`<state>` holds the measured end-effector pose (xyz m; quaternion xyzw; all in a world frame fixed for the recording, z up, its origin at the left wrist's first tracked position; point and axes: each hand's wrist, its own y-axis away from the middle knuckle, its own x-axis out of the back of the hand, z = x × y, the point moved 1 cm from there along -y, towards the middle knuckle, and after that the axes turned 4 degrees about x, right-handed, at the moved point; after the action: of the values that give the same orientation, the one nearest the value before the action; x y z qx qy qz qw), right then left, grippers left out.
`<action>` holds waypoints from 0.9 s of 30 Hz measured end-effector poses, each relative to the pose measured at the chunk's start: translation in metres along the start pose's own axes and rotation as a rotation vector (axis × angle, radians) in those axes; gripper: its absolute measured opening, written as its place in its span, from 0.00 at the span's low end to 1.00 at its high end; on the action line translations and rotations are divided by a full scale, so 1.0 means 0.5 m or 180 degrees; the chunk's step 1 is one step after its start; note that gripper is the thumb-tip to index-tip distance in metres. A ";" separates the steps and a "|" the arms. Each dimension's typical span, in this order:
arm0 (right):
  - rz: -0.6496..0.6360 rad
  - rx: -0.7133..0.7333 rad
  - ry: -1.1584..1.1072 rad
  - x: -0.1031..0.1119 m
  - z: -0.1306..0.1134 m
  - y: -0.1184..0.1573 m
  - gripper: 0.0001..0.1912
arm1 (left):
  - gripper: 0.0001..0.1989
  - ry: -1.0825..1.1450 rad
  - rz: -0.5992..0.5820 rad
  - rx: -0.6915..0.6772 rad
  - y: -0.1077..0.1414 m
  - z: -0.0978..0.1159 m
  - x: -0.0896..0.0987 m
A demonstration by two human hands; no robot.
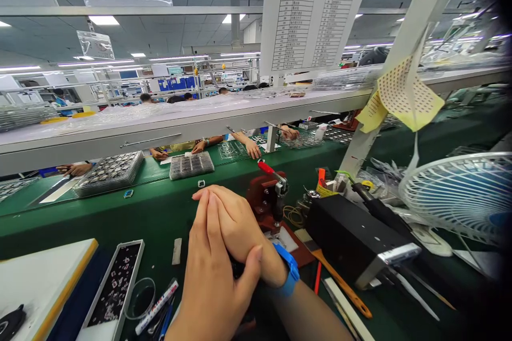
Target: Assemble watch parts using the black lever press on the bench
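Note:
My left hand (pixel 216 272) rises from the bottom edge with its fingers stretched upward and its thumb apart. Its fingers lie against my right hand (pixel 240 224), which comes in from the lower right with a blue wristband (pixel 288 272). The fingers of my right hand point to the upper left, partly covered by the left fingertips. No object shows in either hand; the space between the palms is hidden. Just behind them on the right stands a red-brown press (pixel 260 197) with a red lever (pixel 265 167).
Left lie a tray of small parts (pixel 137 261), a round clear dish (pixel 140 298), a marker (pixel 157 306) and a white foam pad (pixel 44 277). Right are a black box (pixel 352 234), a brush (pixel 344 287) and a fan (pixel 464 197). Other people's hands work beyond, beneath a shelf (pixel 180 125).

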<state>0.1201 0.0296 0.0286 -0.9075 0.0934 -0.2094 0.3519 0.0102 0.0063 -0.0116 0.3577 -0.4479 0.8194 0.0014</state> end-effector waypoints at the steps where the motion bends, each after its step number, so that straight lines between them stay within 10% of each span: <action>1: 0.0005 0.0002 -0.0003 0.000 0.000 0.000 0.17 | 0.42 0.0000 -0.0011 0.0010 0.000 0.000 0.000; 27: 0.0018 0.0020 0.0060 0.000 -0.001 -0.001 0.15 | 0.42 0.0026 -0.0051 -0.0001 -0.001 -0.002 0.000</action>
<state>0.1199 0.0297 0.0289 -0.9042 0.0985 -0.2172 0.3544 0.0099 0.0073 -0.0118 0.3579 -0.4451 0.8208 0.0099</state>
